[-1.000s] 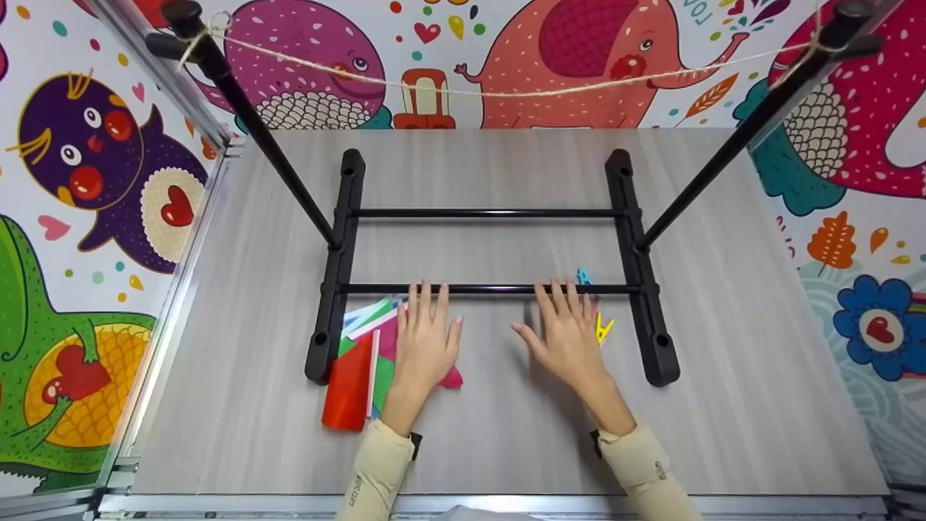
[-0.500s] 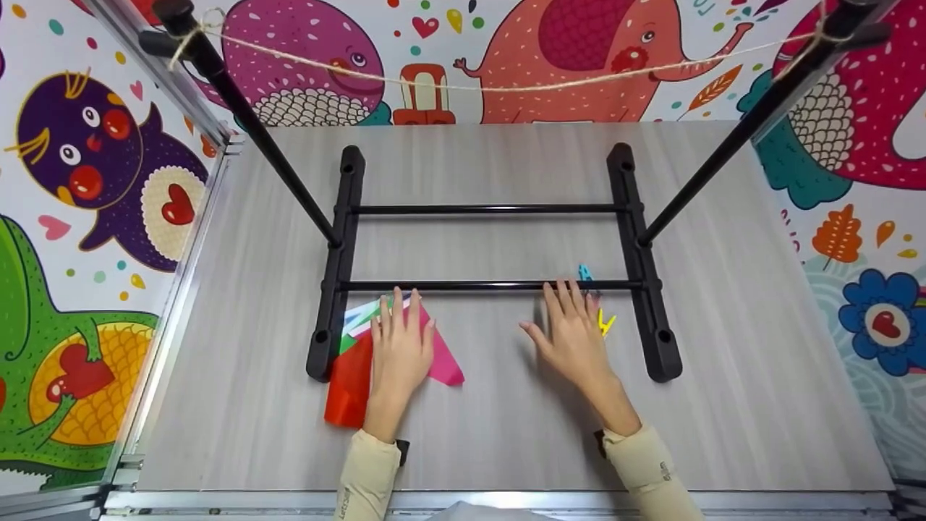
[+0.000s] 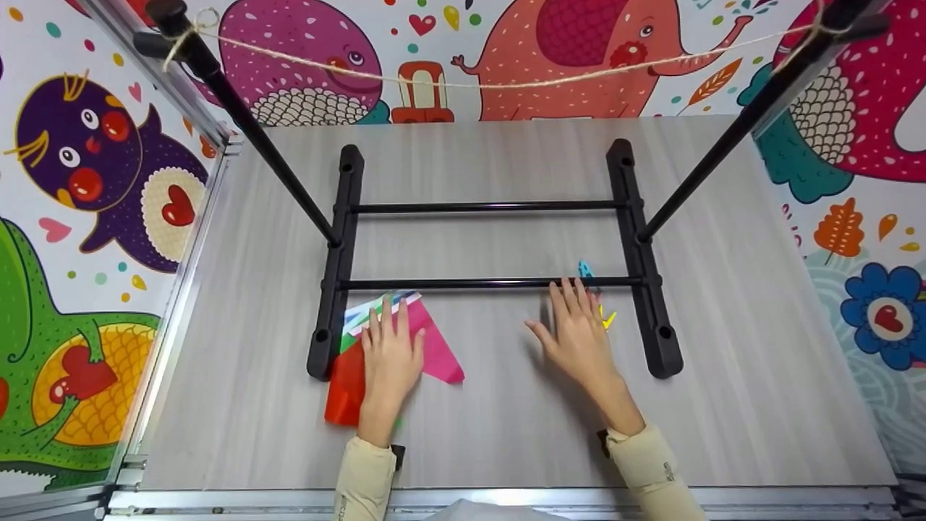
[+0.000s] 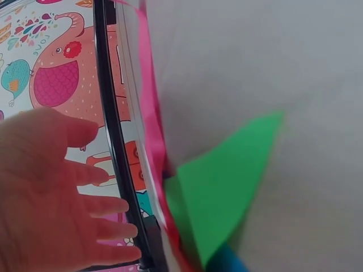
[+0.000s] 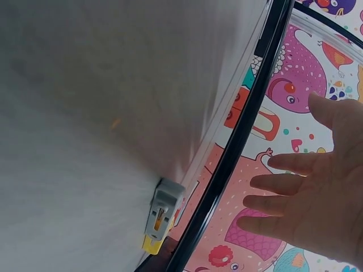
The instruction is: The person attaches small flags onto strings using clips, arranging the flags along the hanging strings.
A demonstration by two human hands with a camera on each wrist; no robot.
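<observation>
I have the left hand [image 3: 393, 354] over the bright pieces [image 3: 438, 346], fingers straight, in front of the black bar [image 3: 456, 284], near its left end. My right hand [image 3: 581, 334] has straight fingers at the bar, toward its right end, partly hiding a yellow clip [image 3: 607, 318] in front. A blue clip [image 3: 585, 269] peeks out behind the bar. Two posts [image 3: 269, 148] hold a string [image 3: 506, 85] above it.

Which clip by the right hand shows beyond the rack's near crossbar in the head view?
The blue clip, showing past the near crossbar; the yellow clip shows on its near side, beside the right hand.
</observation>
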